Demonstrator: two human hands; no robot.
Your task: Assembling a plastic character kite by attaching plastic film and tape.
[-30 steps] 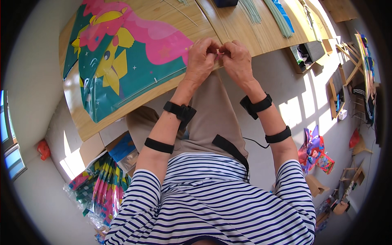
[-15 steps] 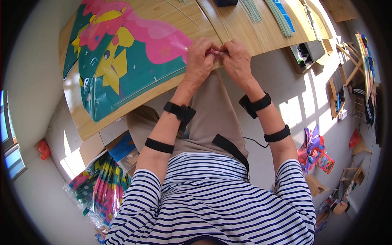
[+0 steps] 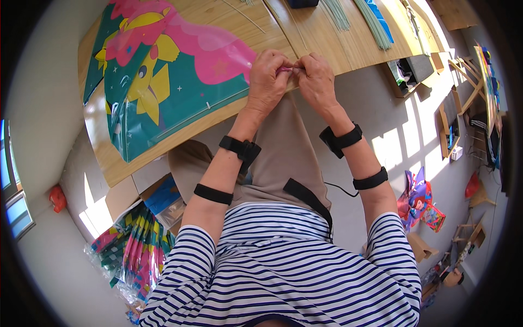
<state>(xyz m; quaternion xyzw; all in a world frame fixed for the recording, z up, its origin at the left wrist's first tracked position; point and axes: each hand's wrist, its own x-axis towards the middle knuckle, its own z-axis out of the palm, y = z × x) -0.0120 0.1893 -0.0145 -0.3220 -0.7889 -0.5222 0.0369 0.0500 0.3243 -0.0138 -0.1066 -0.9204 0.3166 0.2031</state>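
A thin plastic kite (image 3: 210, 95), printed green, pink and yellow, lies spread over the left part of the wooden table. Its right-hand corner narrows to a pink tip at the near table edge. There my left hand (image 3: 267, 79) pinches it between thumb and curled fingers. My right hand (image 3: 316, 82) is closed beside it, fingertips meeting the left hand's at the same tip. The finer detail between the fingertips is hidden. Along the kite's lower edge runs a thin pale rod (image 3: 188, 116).
Bundles of thin green sticks (image 3: 373, 24) and a dark box (image 3: 302, 2) lie at the table's far side. One loose stick (image 3: 245, 16) rests behind the kite. Folded kites (image 3: 139, 245) fill a box at lower left. Open cartons (image 3: 408, 76) stand right of the table.
Almost nothing differs. Both hands keep their grip at the pink tip, and the kite has shifted very slightly.
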